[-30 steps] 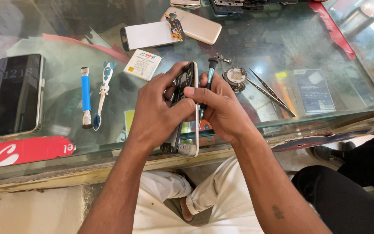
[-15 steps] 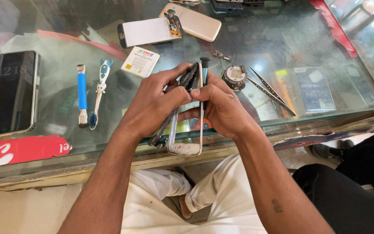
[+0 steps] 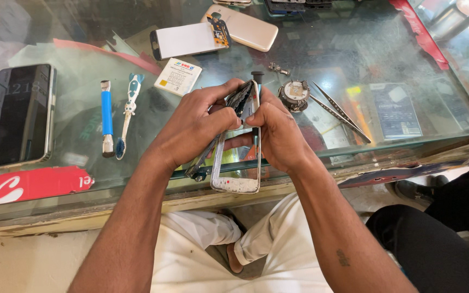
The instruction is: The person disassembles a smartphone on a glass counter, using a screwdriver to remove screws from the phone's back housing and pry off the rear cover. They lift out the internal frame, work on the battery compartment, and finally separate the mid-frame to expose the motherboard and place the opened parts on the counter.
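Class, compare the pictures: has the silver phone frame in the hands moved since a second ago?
Yes. The silver phone frame has swung open, its lower end dropping toward the counter's front edge, away from the blue-handled tool.

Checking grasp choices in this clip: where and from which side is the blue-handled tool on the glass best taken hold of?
Grip the blue-handled tool by its blue handle, coming from above with fingers on its two long sides. It lies flat on the glass counter, metal tip toward the person, and the brush-like tool lies close beside it on the right, so pinch narrowly.
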Motion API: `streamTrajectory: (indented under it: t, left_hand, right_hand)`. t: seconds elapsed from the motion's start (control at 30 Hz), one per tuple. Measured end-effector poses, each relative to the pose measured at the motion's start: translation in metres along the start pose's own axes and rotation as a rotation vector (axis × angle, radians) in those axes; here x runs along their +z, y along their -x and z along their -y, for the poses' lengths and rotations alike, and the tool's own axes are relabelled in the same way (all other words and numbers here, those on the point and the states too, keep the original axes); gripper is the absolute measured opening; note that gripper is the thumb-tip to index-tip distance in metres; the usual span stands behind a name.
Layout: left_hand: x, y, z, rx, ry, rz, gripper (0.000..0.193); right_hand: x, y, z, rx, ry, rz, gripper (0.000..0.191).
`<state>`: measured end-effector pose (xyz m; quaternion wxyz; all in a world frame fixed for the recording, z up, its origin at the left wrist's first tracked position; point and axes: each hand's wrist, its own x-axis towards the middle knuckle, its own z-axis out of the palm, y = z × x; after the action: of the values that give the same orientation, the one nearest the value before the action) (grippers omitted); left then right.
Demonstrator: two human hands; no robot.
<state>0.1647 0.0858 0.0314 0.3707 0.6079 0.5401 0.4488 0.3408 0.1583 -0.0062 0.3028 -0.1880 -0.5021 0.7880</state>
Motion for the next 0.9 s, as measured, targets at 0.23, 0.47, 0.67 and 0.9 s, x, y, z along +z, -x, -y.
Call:
streamTrajectory:
  t: [0.23, 0.47, 0.67, 0.9]
  left_hand:
    - [0.007, 0.003, -0.003, 0.108, -0.259, -0.122, 0.078]
    - [0.004, 0.010, -0.019, -0.022, -0.137, -0.109, 0.095]
    - [0.002, 0.003, -0.024, -0.246, 0.068, -0.075, 0.084]
    - [-0.007, -0.005, -0.026, -0.327, 0.203, 0.046, 0.071]
  right_hand:
    - [-0.003, 0.002, 0.002, -0.065, -0.101, 0.028, 0.051]
    - [-0.015, 0.004, 0.004, -0.098, -0.315, 0.168, 0.048]
    - [-0.022, 0.004, 0.001, -0.081, -0.346, 0.069, 0.045]
    - [-0.027, 0.005, -0.003, -0.069, -0.307, 0.079, 0.043]
